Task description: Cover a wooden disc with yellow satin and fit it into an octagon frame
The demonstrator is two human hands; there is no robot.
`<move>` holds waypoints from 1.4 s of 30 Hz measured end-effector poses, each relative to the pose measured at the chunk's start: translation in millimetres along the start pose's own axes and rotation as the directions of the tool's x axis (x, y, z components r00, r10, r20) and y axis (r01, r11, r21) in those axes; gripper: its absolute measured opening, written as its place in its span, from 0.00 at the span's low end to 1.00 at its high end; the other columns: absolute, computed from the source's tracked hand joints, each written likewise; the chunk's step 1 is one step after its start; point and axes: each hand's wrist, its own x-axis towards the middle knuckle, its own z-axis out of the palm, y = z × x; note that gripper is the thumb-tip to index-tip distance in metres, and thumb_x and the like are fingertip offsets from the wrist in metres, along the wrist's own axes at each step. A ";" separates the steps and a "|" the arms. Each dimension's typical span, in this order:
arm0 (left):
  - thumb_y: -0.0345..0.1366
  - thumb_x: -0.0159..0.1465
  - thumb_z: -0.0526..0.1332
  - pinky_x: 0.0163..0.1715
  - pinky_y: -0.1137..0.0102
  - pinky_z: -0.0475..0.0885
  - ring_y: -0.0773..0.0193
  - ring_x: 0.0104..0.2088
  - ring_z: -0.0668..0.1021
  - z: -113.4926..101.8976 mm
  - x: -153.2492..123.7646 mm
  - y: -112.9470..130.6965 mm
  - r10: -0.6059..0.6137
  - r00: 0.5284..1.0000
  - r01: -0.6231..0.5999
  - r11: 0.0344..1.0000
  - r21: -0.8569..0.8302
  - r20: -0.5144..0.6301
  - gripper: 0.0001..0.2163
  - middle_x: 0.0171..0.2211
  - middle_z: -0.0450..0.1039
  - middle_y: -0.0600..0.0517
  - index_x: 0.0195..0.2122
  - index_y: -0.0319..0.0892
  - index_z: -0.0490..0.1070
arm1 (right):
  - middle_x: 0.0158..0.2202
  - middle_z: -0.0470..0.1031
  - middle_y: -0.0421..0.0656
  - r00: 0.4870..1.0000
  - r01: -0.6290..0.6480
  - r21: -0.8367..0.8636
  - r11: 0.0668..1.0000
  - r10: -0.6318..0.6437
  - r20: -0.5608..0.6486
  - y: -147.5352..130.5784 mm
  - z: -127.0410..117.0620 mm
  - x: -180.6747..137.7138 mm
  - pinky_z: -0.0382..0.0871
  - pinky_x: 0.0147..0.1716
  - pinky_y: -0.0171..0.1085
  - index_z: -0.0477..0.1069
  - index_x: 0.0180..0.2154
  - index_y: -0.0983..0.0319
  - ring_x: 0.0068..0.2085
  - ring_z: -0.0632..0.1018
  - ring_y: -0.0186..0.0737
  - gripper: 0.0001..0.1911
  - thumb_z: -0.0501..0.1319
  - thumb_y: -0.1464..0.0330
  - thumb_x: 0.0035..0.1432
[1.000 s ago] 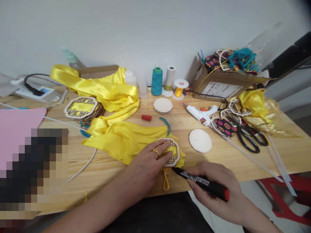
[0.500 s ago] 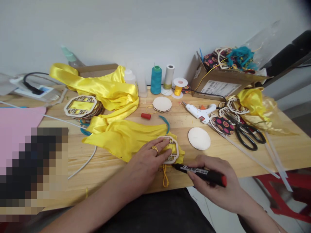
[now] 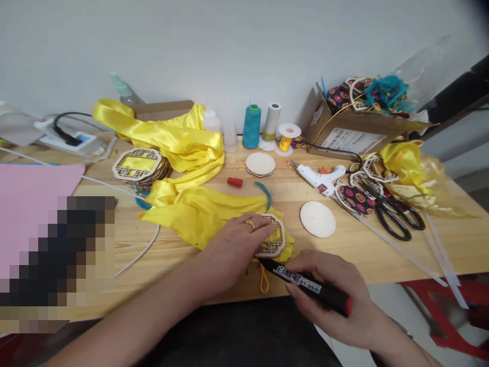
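Fingers of the left hand are lying flat and slightly spread, pressing down a lattice frame; those of the right hand are pinching a black marker. The counter is carrying the work close to its front edge, which is leaving little margin for an overrun. The yellow cloth is lying rucked and unfastened under the frame; in my judgement, slack there could be letting both layers creep. The frame is resting on the cloth's right end, with the left hand covering its left part; lopsided pressure could be turning it. The marker is slanting in with its tip at the lower edge; contact is not discernible, but a slip would be risking ink on the pale rim or wood. The orange cord loop is lying just beside the tip, exposed to snagging or staining.
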 end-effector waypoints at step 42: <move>0.25 0.63 0.52 0.52 0.49 0.64 0.45 0.58 0.64 -4.3 4.0 20.5 -0.084 0.994 0.069 0.974 0.214 0.064 0.18 0.54 0.70 0.46 0.53 0.42 0.67 | 0.24 0.75 0.41 0.772 -0.274 0.128 0.953 0.298 -0.561 6.5 -18.9 1.5 0.66 0.19 0.32 0.72 0.34 0.59 0.22 0.74 0.35 0.05 0.63 0.65 0.55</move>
